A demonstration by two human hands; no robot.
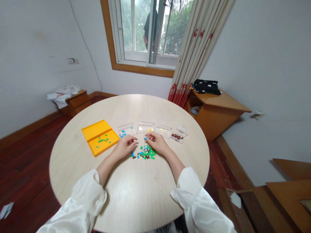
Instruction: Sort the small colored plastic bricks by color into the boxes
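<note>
My right hand [156,141] pinches a small blue building brick [145,138] between thumb and fingertips, over the far side of a mixed brick pile [147,152]. That pile holds green, blue, dark brown and cream pieces. Left of it, my left hand [124,147] hovers with its fingers curled; thumb and index tips look slightly apart, and no piece shows between them. Just beyond my left hand stands a clear box [128,129] with blue bricks. Beside it are a clear box with yellow pieces [145,127], one with cream pieces [163,130] and one with dark brown pieces [178,136].
An open orange case [96,129] with several green bricks in its near half lies at the left on the round wooden table [128,200]. Past the table are a cabinet with folded cloth [206,86], a curtain [191,48] and a window.
</note>
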